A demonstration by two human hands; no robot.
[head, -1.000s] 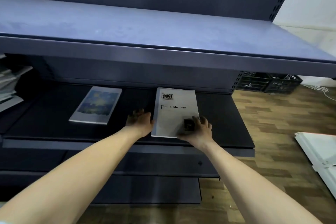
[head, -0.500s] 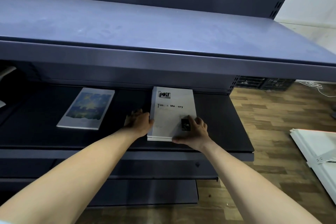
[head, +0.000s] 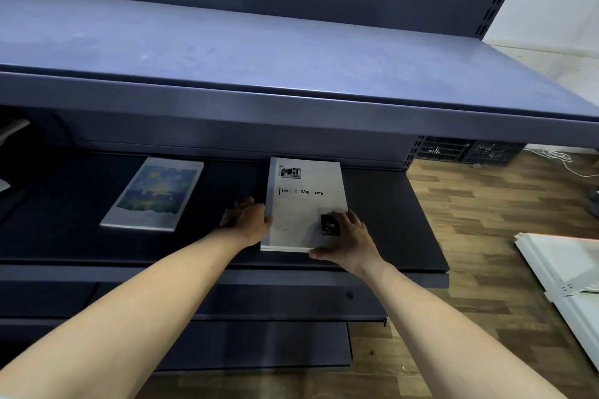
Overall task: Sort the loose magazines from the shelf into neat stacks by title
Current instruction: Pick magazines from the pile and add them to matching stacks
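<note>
A stack of white "Time & Memory" magazines lies on the dark lower shelf, right of centre. My left hand presses against the stack's left edge. My right hand rests on the near right corner, fingers spread over the cover and thumb against the front edge. To the left lies a second magazine with a blue and yellow painted cover, apart from both hands.
A wide blue upper shelf overhangs the lower one. Pale papers show at the far left edge. Wooden floor, white panels and black crates lie to the right.
Both hands have stayed on the white stack, which now lies squarer with its edges lined up. The view has shifted slightly.
</note>
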